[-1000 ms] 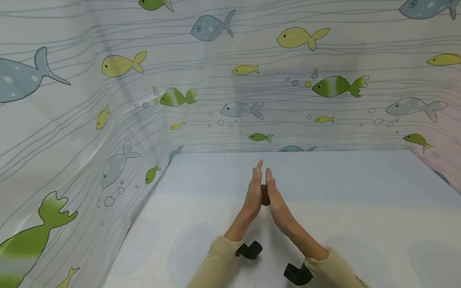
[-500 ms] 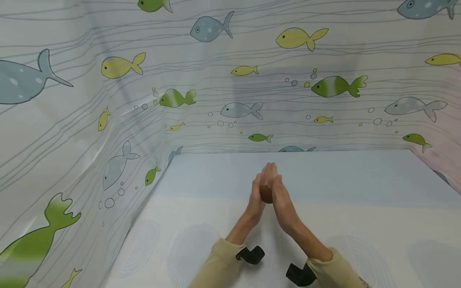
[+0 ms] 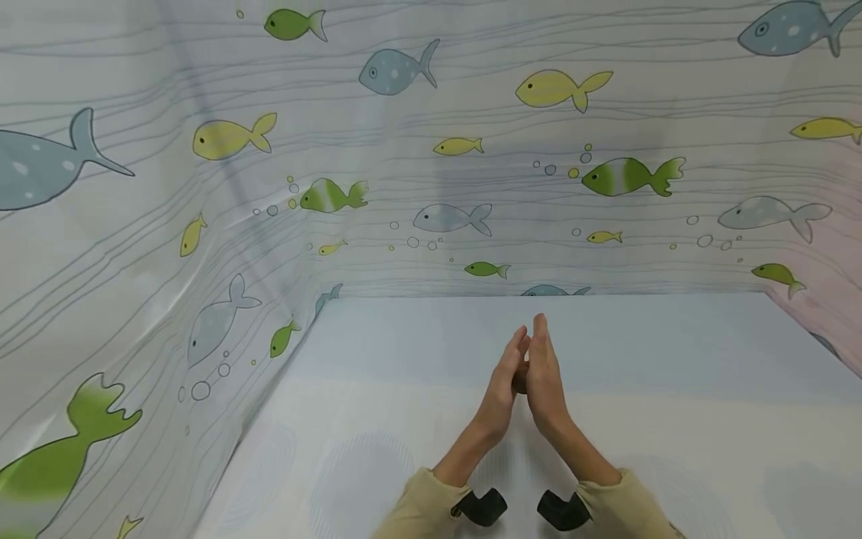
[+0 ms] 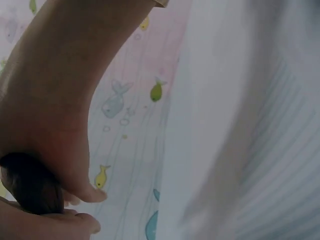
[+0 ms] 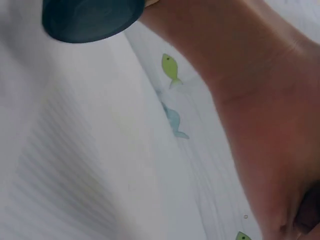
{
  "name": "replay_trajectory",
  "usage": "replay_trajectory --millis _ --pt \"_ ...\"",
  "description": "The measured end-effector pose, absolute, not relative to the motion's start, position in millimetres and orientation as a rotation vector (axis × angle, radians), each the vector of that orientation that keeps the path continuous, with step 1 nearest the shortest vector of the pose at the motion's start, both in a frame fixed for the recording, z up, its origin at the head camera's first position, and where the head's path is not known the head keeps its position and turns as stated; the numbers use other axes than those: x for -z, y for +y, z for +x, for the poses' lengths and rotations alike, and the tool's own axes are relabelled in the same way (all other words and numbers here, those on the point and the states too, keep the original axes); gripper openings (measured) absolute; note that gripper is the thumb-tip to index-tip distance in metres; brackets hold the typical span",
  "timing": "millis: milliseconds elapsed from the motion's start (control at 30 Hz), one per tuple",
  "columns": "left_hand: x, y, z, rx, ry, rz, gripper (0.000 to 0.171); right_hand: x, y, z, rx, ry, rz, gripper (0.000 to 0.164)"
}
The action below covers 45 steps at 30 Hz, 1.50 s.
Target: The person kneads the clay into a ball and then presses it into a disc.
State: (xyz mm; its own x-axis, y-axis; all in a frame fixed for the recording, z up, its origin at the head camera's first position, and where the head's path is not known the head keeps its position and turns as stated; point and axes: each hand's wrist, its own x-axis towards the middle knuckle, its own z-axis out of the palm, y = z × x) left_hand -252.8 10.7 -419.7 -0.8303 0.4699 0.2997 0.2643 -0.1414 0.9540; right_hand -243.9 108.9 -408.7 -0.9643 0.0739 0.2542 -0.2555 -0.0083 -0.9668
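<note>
A small, smooth, dark brown lump [image 3: 520, 380], like modelling clay, is pressed between two facing palms above the table. My left hand [image 3: 501, 393] flattens against it from the left, and my right hand [image 3: 545, 382] from the right. Both hands point away from me with fingers extended, the right fingertips reaching slightly farther. Most of the lump is hidden by the palms in the head view. Seen from the left wrist, the dark lump [image 4: 32, 185] looks rounded and elongated, touching both hands. Only part of the lump [image 5: 310, 212] shows at the right wrist view's edge.
Beneath the hands lies a white and pale blue tabletop [image 3: 390, 344] with faint circle patterns. Fish-printed curtain [image 3: 404, 165] surrounds the back and left, with a pinkish part at right. Black curved mounts [image 3: 483, 507] stick out inward from both cuffs.
Both hands have shifted right with the lump still between them. The palms slid against each other: the left hand drew back and the right fingertips now lead. The head view tilted up slightly.
</note>
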Motion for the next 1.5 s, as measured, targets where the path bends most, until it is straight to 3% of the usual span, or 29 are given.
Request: replay_trajectory --millis 967,1267,1500 --pt "377 13 -234 -2.073 2.187 0.928 0.07 420 123 -262 -2.426 -1.886 0.176 0.072" --pt "393 11 -249 -2.1 2.272 0.738 0.065 410 103 -241 -2.45 -1.874 0.407 0.074" --pt "407 2 -261 -2.211 2.385 0.511 0.06 404 82 -223 -2.42 -1.967 0.375 0.075"
